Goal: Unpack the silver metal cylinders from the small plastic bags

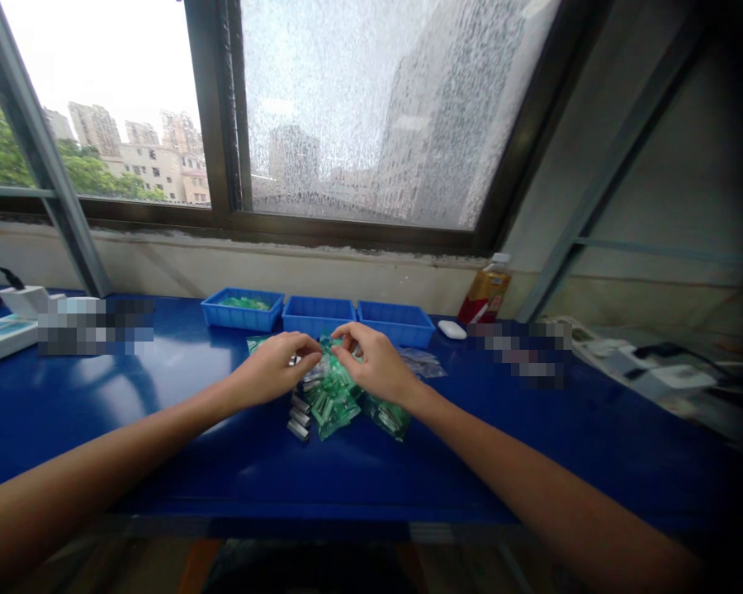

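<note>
My left hand (277,365) is above the middle of the blue table (179,462), its thumb and forefinger curled together in a pinch. Opposite it, my right hand (377,363) has its fingers curled in the same way. Whatever the fingertips hold is too small to make out. Below and between them is a pile of green plastic bags (338,404) with small pieces inside. A few loose silver metal pieces (298,419) lie in a column under my left hand. Another green bag (387,417) rests beneath my right wrist, with clear plastic bags (424,363) beyond it.
Three blue trays line the back: the left tray (214,318) holds green bags, beside a middle tray (319,312) and right tray (402,326). Further right are a white case (451,330) and a drink bottle (486,293). A power strip (6,334) lies far left.
</note>
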Demonstrator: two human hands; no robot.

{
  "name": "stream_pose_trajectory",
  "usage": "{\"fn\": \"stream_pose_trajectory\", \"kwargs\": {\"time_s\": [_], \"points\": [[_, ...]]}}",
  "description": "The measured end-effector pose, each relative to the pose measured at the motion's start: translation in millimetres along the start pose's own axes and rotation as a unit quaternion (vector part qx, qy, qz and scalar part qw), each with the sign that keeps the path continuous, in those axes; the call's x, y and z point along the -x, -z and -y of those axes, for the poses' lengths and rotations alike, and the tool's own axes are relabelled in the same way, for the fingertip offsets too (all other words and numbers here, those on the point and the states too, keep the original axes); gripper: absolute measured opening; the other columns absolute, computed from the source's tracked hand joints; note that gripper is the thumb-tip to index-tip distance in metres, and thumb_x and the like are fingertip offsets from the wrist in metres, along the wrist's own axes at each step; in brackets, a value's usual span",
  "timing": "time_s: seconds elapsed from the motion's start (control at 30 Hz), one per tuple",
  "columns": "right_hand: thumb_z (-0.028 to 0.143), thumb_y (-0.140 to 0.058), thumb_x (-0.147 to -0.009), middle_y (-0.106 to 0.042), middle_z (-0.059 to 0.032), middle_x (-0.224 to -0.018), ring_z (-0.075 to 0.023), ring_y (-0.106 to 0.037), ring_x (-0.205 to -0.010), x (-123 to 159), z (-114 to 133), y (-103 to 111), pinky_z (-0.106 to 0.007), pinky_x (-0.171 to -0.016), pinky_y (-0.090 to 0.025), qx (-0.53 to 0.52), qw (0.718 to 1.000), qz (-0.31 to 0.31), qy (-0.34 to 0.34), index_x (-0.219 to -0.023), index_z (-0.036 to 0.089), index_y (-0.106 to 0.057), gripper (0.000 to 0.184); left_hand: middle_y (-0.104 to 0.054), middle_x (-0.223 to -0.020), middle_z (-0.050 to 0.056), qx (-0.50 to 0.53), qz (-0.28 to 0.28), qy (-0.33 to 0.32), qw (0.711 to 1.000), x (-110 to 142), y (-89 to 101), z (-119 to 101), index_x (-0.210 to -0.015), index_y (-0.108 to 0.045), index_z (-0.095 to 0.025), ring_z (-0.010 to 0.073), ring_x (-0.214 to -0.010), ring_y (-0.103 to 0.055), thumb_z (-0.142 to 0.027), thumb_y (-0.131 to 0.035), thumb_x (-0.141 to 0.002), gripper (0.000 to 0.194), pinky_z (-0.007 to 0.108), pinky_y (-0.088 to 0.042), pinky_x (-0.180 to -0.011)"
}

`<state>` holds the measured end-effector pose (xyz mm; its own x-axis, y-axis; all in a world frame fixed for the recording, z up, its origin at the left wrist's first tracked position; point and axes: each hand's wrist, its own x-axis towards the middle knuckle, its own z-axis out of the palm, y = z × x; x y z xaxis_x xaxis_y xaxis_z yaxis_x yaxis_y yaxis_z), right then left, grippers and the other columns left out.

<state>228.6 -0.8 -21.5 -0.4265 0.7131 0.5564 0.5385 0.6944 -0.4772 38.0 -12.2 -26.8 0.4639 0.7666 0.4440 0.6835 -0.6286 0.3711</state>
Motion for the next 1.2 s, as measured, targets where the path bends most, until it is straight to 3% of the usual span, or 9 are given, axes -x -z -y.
{"fn": "stream_pose_trajectory", "kwargs": {"time_s": [0.17,0.33,0.47,0.57,0.73,0.87,0.97,1.1,1.2], "points": [[0.022,-0.054,-0.079,-0.059,-0.0049,-0.08,-0.0161,-0.053,-0.077,3.0,-4.7,-2.6,-0.03,-0.072,-0.041,0.082,0.994,0.054,0.044,-0.093,0.014,-0.059,0.017,-0.06,-0.11,0.01,-0.114,0.016,-0.024,0.993,2.9,-6.5,17.1,-0.106,-0.06,-0.02,0.0279,-0.104,-0.049,-0.049,-0.056,-0.075,0.042,0.041,-0.038,-0.084],[0.021,-0.054,-0.08,-0.06,-0.0068,-0.081,-0.0181,-0.051,-0.081,5.0,-1.4,-5.7,-0.032,-0.074,-0.04,0.113,0.987,0.087,0.077,-0.089,0.014,-0.062,0.014,-0.063,-0.096,0.006,-0.052,0.034,-0.026,0.998,0.8,-12.0,18.3,-0.085,-0.063,-0.019,0.0234,-0.096,-0.053,-0.039,-0.059,-0.075,0.023,0.036,-0.039,-0.083],[0.021,-0.056,-0.078,-0.061,-0.0053,-0.079,-0.0176,-0.052,-0.079,4.7,1.5,-3.4,-0.032,-0.073,-0.04,0.07,0.994,0.06,0.062,-0.092,0.015,-0.061,0.016,-0.061,-0.077,0.003,-0.036,-0.033,-0.007,0.999,-3.0,-9.8,15.8,-0.075,-0.061,-0.018,0.0195,-0.079,-0.054,-0.03,-0.058,-0.077,0.013,0.032,-0.04,-0.073],[0.026,-0.052,-0.081,-0.06,-0.0018,-0.071,-0.0141,-0.053,-0.068,3.7,6.5,-1.7,-0.028,-0.066,-0.041,-0.026,0.999,0.029,0.006,-0.096,0.016,-0.058,0.018,-0.058,-0.077,0.003,-0.015,-0.108,-0.026,0.994,-4.1,-2.2,9.7,-0.077,-0.058,-0.017,0.0166,-0.075,-0.052,-0.027,-0.056,-0.079,0.01,0.029,-0.041,-0.069],[0.039,-0.045,-0.085,-0.057,-0.0005,-0.065,-0.012,-0.053,-0.062,1.2,14.4,-0.4,-0.025,-0.057,-0.041,-0.215,0.97,0.018,-0.112,-0.09,0.015,-0.055,0.027,-0.051,-0.078,0.002,-0.016,-0.188,-0.098,0.977,1.7,6.4,-9.4,-0.078,-0.055,-0.017,0.0138,-0.075,-0.049,-0.02,-0.055,-0.08,0.003,0.027,-0.042,-0.067],[0.029,-0.052,-0.078,-0.057,-0.0008,-0.068,-0.0104,-0.052,-0.061,1.5,15.8,-2.0,-0.024,-0.058,-0.041,-0.26,0.956,0.044,-0.125,-0.078,0.014,-0.057,0.016,-0.049,-0.08,0.002,-0.035,-0.161,-0.154,0.974,6.6,0.7,-15.4,-0.08,-0.054,-0.018,0.0144,-0.076,-0.048,-0.014,-0.052,-0.08,0.004,0.027,-0.042,-0.069],[0.025,-0.054,-0.076,-0.056,0.0007,-0.066,-0.0099,-0.05,-0.058,2.7,14.9,-4.3,-0.023,-0.055,-0.04,-0.246,0.963,0.012,-0.108,-0.081,0.014,-0.057,0.012,-0.049,-0.082,0.003,-0.041,-0.131,-0.148,0.979,6.2,-3.5,-11.6,-0.08,-0.055,-0.018,0.0151,-0.078,-0.047,-0.011,-0.05,-0.079,0.009,0.029,-0.043,-0.07],[0.021,-0.053,-0.077,-0.056,0.0006,-0.067,-0.0118,-0.052,-0.061,4.4,12.1,-5.4,-0.025,-0.058,-0.042,-0.131,0.989,-0.056,-0.045,-0.09,0.017,-0.056,0.014,-0.051,-0.088,0.004,-0.023,-0.107,-0.125,0.986,2.9,-3.9,-6.8,-0.082,-0.058,-0.019,0.0174,-0.084,-0.048,-0.02,-0.055,-0.078,0.005,0.034,-0.043,-0.077],[0.016,-0.052,-0.078,-0.061,-0.0025,-0.076,-0.0149,-0.055,-0.073,5.6,11.4,-3.3,-0.029,-0.067,-0.043,-0.019,0.995,-0.084,0.046,-0.09,0.019,-0.058,0.013,-0.054,-0.086,0.004,0.053,-0.071,-0.059,0.994,0.7,-2.2,-8.9,-0.079,-0.061,-0.018,0.0177,-0.082,-0.051,-0.033,-0.054,-0.08,0.017,0.033,-0.042,-0.076]]}}
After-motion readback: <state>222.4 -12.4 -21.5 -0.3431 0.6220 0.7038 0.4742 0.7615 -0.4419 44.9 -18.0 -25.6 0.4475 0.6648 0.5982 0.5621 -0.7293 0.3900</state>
